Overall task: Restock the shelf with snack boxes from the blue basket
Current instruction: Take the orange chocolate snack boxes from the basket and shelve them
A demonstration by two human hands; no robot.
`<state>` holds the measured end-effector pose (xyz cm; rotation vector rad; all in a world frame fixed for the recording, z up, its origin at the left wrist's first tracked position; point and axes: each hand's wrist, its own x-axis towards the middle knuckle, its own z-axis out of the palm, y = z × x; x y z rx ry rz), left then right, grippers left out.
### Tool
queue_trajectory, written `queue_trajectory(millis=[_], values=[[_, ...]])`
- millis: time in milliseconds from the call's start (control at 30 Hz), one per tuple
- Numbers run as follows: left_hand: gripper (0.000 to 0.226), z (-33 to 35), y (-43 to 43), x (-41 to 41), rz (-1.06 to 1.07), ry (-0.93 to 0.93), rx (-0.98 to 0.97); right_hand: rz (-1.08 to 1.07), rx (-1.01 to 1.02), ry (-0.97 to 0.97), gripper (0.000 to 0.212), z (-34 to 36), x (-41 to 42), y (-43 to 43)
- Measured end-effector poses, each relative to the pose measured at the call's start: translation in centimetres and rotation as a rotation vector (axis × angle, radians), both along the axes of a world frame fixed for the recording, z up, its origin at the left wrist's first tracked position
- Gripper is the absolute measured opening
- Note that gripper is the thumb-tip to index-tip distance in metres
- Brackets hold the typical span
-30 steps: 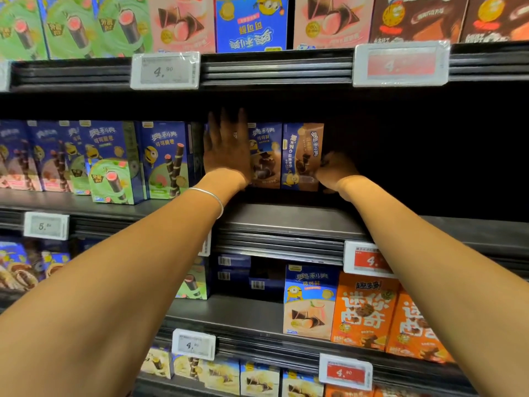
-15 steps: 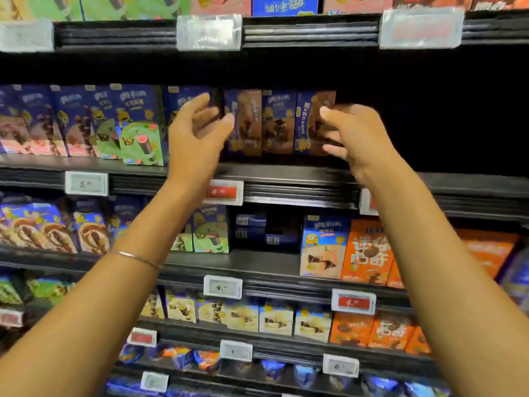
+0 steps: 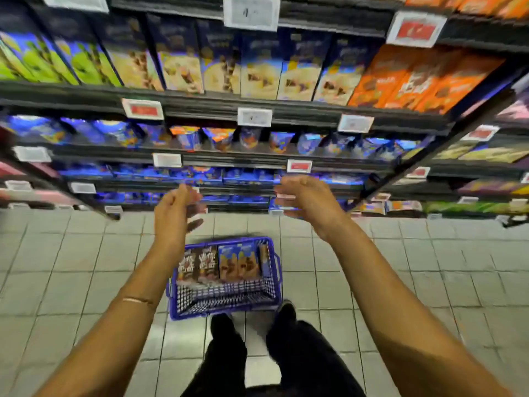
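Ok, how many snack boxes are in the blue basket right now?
5, in a row at the far end of the blue basket: two brown boxes left, two blue boxes beside them, one edge-on box right. Others may be hidden.

Glossy floor tiles, seemingly plastic basket

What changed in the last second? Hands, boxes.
Both hands left the shelved boxes and dropped: left hand and right hand now hover open and empty above the blue basket, which holds snack boxes. The camera tilted down to the floor. Unchanged: bracelet on left wrist.
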<state>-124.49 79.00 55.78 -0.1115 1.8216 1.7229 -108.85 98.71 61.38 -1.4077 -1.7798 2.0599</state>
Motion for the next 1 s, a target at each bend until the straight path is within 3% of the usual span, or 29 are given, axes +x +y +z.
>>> queue_trajectory(millis=[233, 300, 400, 467, 700, 767, 900, 967, 1000], values=[[0.028, -12.9, -4.7, 7.0, 0.072, -0.238, -0.270, -0.045, -0.132, -0.252, 0.017, -15.3, 3.7, -5.2], [0.031, -16.8, -5.2, 8.7, 0.061, -0.275, -0.301, -0.036, -0.181, -0.305, 0.010, -19.6, 4.5, -6.4], [0.049, -22.8, -5.1, 10.2, 0.013, -0.291, -0.353, -0.043, -0.231, -0.347, 0.004, -26.3, 5.4, -7.8], [0.056, -27.0, -4.7, 10.6, -0.018, -0.319, -0.384, -0.019, -0.204, -0.376, 0.014, -30.8, 5.6, -8.3], [0.016, -42.3, -1.7, 9.4, 0.009, -0.278, -0.263, 0.035, -0.066, -0.392, 0.014, -47.4, 3.7, -7.5], [0.020, -46.5, -1.1, 8.9, 0.012, -0.256, -0.208, 0.075, 0.017, -0.390, 0.022, -52.7, 2.8, -7.2], [0.020, -54.2, -0.5, 8.9, 0.035, -0.178, -0.145, 0.131, 0.077, -0.361, 0.016, -61.6, 2.2, -7.0], [0.020, -57.1, -0.1, 9.2, 0.081, -0.124, -0.120, 0.148, 0.076, -0.349, 0.036, -64.8, 2.7, -7.3], [0.022, -58.3, 0.2, 9.4, 0.085, -0.105, -0.116, 0.158, 0.096, -0.328, 0.031, -66.2, 2.8, -7.4]])
